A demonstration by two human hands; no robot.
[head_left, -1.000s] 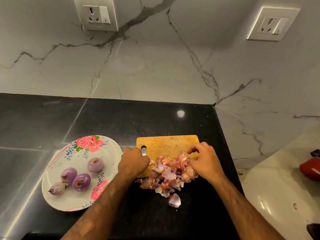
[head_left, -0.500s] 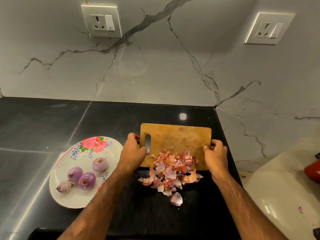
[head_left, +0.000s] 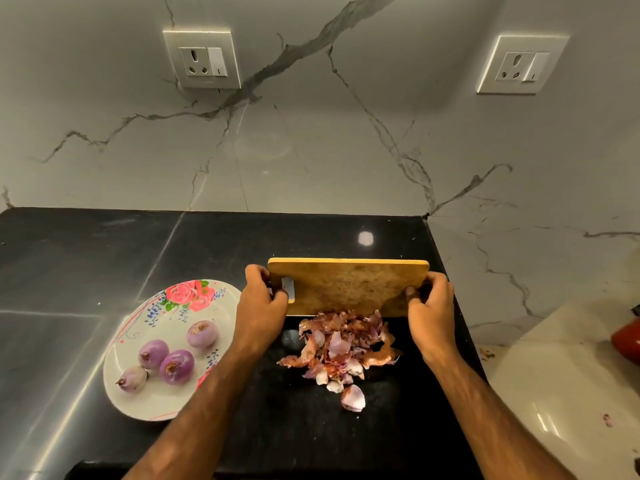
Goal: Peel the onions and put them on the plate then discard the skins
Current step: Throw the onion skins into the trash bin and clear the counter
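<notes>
Head view down onto a black table set against a veined marble wall. Wooden cutting board held at both short edges and tipped up steeply, worn face toward the camera, far edge highest. On its left edge the left hand, fingers curled round the edge, thumb lying on the face beside the handle slot. On its right edge the right hand, thumb pressed on the face, the rest wrapped behind. Both grips closed on the board, nothing else in either hand.

Low near edge of the board meeting the back of the onion skins; cannot tell whether that edge also touches the table. Skins heaped on the table between the two wrists, reddish and papery, paler bits trailing toward the near side, one larger pale piece lying a little apart at the front.

Left of the left forearm a white plate with pink roses, flat on the table, part of its right rim hidden by that forearm. Four peeled onions on the plate: three close together toward the near left, the fourth apart on the right side. Two wall sockets higher up, one left, one right. Part of a red object at the right border, off the table.
</notes>
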